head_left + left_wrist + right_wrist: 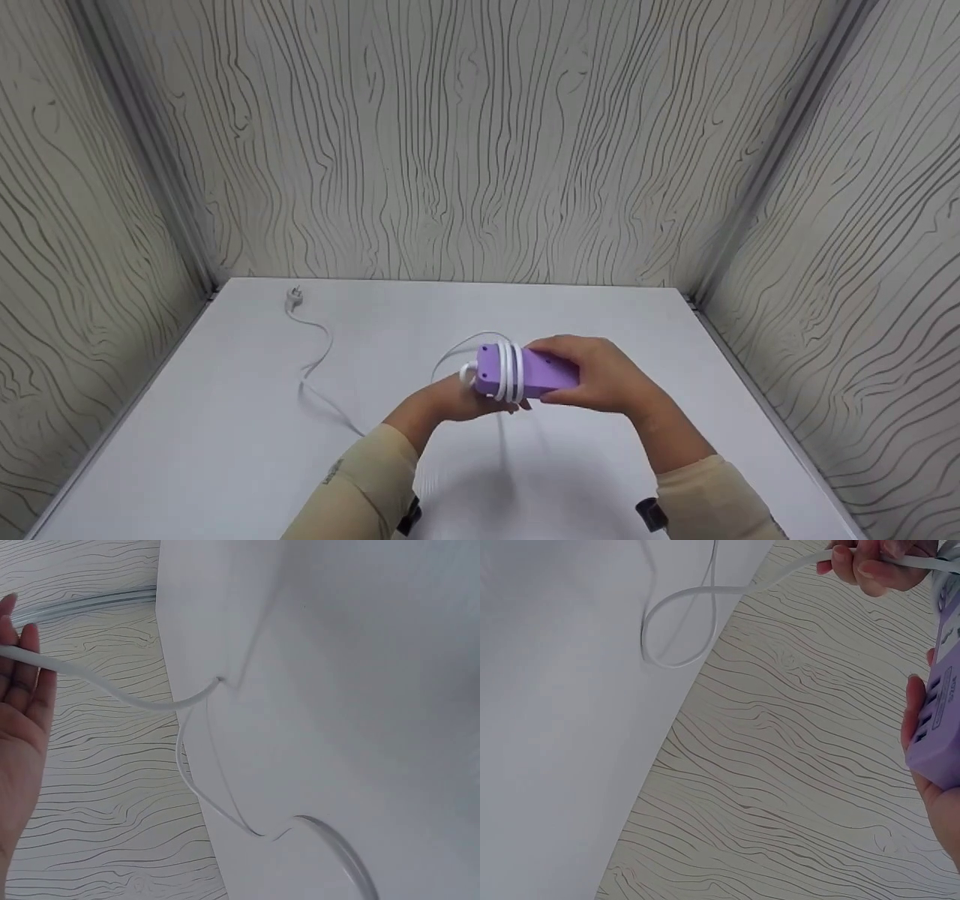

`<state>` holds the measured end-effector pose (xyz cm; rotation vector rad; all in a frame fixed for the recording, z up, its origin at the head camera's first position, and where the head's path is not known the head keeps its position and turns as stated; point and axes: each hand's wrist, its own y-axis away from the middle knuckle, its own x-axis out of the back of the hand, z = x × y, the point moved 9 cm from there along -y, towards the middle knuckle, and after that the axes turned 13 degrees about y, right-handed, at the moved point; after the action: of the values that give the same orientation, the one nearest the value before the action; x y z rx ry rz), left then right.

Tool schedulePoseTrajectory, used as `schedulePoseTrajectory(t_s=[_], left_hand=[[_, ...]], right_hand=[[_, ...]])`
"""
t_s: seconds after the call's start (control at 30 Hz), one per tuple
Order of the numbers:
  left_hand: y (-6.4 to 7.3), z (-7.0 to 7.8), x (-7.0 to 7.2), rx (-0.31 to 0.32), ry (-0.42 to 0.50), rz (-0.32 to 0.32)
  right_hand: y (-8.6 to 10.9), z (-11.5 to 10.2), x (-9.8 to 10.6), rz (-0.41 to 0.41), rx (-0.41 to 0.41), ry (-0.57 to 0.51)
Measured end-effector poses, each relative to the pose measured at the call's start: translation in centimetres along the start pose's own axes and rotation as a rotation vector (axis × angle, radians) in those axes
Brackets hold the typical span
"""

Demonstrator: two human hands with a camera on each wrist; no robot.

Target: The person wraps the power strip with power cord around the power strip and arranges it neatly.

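My right hand point(606, 373) grips a purple power strip point(541, 373) by its right end, thumb and fingers on opposite sides. Several turns of white cord point(510, 371) wrap round the strip's left part. In the right wrist view, USB ports and a socket face show on the power strip point(939, 709). Below and left of the strip is my left hand point(454, 399), partly hidden by it in the head view. Its curled fingers point(870, 568) hold the white cord close to the strip in the right wrist view. From there the loose cord point(142, 703) hangs down to the table.
A white plug point(294, 298) lies at the table's far left corner. Its cord point(327, 345) snakes toward me over the white table point(187, 420). Wood-grain panels point(435, 150) enclose the back and both sides.
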<state>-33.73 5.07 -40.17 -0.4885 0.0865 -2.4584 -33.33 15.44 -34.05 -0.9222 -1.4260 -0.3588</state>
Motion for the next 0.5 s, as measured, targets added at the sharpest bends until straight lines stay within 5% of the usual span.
schedulePoseTrajectory(t_s=[0.13, 0.3, 0.5], left_hand=[[0.1, 0.4, 0.2, 0.003, -0.024, 0.002], [0.0, 0.0, 1.3, -0.008, -0.075, 0.125], [-1.3, -3.4, 2.4, 0.01, -0.118, 0.201]], right_hand=[[0.1, -0.2, -0.2, -0.006, 0.036, -0.025], [0.2, -0.4, -0.5, -0.023, 0.067, -0.066], [0.2, -1.1, -0.7, -0.024, 0.14, -0.122]])
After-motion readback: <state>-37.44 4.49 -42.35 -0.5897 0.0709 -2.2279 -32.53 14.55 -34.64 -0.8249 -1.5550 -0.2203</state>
